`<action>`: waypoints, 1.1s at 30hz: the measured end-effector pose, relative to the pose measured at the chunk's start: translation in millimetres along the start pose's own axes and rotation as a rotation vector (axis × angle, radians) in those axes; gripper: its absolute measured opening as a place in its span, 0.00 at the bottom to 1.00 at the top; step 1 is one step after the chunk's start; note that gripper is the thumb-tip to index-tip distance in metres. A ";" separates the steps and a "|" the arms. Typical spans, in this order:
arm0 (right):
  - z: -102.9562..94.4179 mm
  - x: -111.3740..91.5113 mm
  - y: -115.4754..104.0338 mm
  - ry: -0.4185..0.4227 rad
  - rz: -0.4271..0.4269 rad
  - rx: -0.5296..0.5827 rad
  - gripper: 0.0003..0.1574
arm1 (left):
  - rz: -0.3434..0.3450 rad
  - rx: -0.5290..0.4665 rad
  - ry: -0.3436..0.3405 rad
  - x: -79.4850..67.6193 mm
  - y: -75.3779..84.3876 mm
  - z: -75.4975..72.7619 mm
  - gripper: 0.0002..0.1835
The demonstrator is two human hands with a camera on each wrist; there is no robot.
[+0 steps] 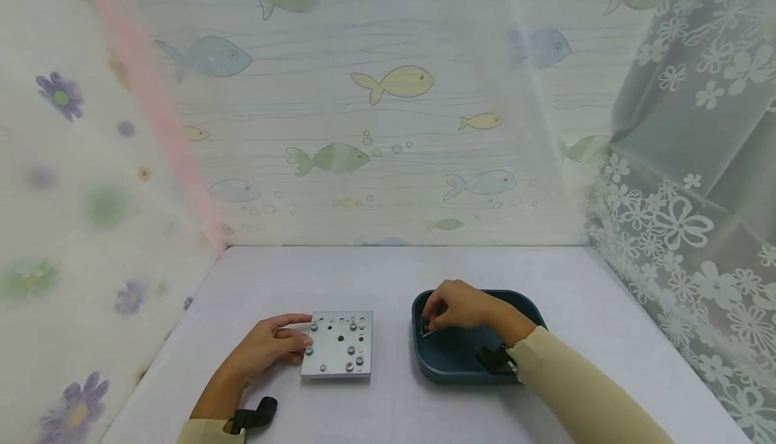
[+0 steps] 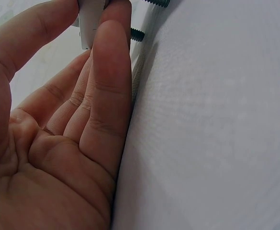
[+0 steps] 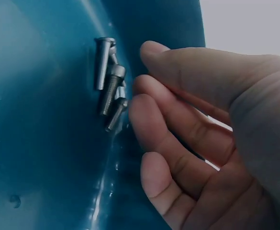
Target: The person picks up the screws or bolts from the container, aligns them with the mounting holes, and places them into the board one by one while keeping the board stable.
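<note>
My left hand (image 1: 271, 345) grips the left edge of a silver metal plate (image 1: 330, 365) on the table. Several socket-head bolts (image 1: 353, 326) stand in the plate's holes, and others of its holes are bare. In the left wrist view, the plate's edge (image 2: 89, 28) sits between thumb and fingers, with a threaded bolt end (image 2: 138, 34) sticking out below it. My right hand (image 1: 459, 305) reaches into a dark blue bin (image 1: 451, 366). Its fingers (image 3: 146, 117) are loosely bent, beside a small heap of metal bolts (image 3: 112, 88) at the bin's wall. Between thumb and fingers nothing shows.
A white cloth covers the table (image 1: 394, 275). Behind it hangs a fish-print curtain (image 1: 388, 127), with a flowered curtain (image 1: 79, 228) on the left and a lace one (image 1: 697, 228) on the right. Each wrist carries a black camera (image 1: 257, 414).
</note>
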State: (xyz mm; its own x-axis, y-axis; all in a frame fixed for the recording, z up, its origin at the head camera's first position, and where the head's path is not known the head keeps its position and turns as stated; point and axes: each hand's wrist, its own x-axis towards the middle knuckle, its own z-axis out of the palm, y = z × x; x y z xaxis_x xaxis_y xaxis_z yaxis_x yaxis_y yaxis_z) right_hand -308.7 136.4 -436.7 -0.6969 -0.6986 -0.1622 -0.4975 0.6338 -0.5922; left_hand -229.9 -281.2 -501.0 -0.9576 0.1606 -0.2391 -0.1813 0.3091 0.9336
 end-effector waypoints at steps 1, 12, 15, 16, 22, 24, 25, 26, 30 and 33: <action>0.8 1.1 0.1 -0.005 0.004 -0.008 0.10 | -0.002 0.000 0.002 -0.1 0.1 0.2 0.40; 9.1 8.1 -3.0 -0.038 0.057 -0.069 0.06 | 0.000 0.005 0.010 -2.3 1.3 1.7 0.41; 10.2 9.1 -3.7 -0.039 0.067 -0.084 0.07 | 0.003 0.005 0.011 -2.2 0.6 1.7 0.41; 10.9 9.6 -3.2 -0.039 0.069 -0.087 0.07 | 0.004 0.008 0.011 -2.5 0.8 1.9 0.41; 13.4 11.6 0.5 -0.031 0.068 -0.121 0.08 | 0.008 0.012 0.007 -5.4 3.2 2.8 0.40; 13.1 10.9 -1.0 -0.033 0.072 -0.130 0.08 | 0.009 0.012 0.005 -6.0 4.3 3.1 0.39; 13.1 10.4 -2.3 -0.033 0.070 -0.130 0.08 | 0.008 0.013 0.006 -5.9 4.4 3.2 0.39; 13.0 10.2 -3.4 -0.035 0.072 -0.129 0.08 | 0.007 0.012 0.006 -5.8 4.4 3.3 0.39; 13.3 10.0 -6.0 -0.035 0.072 -0.138 0.09 | 0.013 0.011 0.003 -5.7 3.5 3.4 0.39; 13.3 10.5 -6.0 -0.035 0.067 -0.168 0.09 | 0.013 0.006 0.003 -5.8 3.1 3.1 0.39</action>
State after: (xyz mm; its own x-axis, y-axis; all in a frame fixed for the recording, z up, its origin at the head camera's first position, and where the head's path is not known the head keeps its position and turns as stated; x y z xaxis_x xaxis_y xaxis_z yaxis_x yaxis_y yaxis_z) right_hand -306.1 120.8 -445.4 -0.7146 -0.6619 -0.2264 -0.5315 0.7241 -0.4394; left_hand -224.3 -278.3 -497.5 -0.9606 0.1619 -0.2260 -0.1672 0.3129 0.9350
